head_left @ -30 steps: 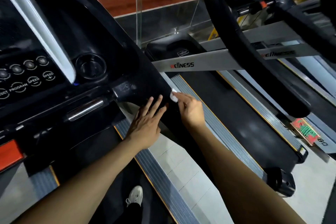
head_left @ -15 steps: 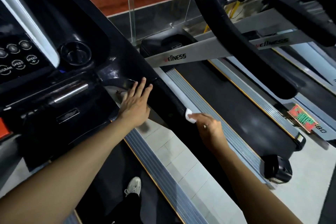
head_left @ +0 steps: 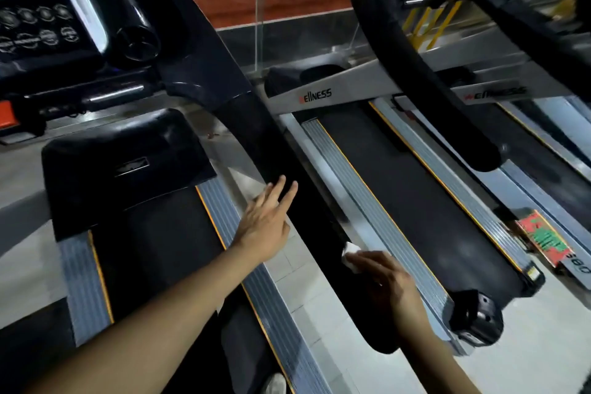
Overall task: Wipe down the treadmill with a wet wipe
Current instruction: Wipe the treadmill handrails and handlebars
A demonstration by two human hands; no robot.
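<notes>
I stand on a black treadmill [head_left: 128,166] whose right handrail [head_left: 256,137] slopes down toward me. My right hand [head_left: 387,281] pinches a small white wet wipe [head_left: 349,253] against the outer side of that rail, near its lower end. My left hand [head_left: 267,224] has straight fingers touching the rail's inner side, higher up. The console [head_left: 41,29] with round buttons and a cup holder is at the upper left.
A second treadmill [head_left: 399,195] with a "wellness" bar stands close on the right, its black handrail [head_left: 425,80] overhead. A red-green sticker [head_left: 543,238] is further right. Pale tiled floor [head_left: 319,304] shows between the machines. A brick wall and glass pane are behind.
My right hand has slid the wipe down the handrail toward me. My left hand has moved down the rail too. The view has tilted lower, revealing the motor cover.
</notes>
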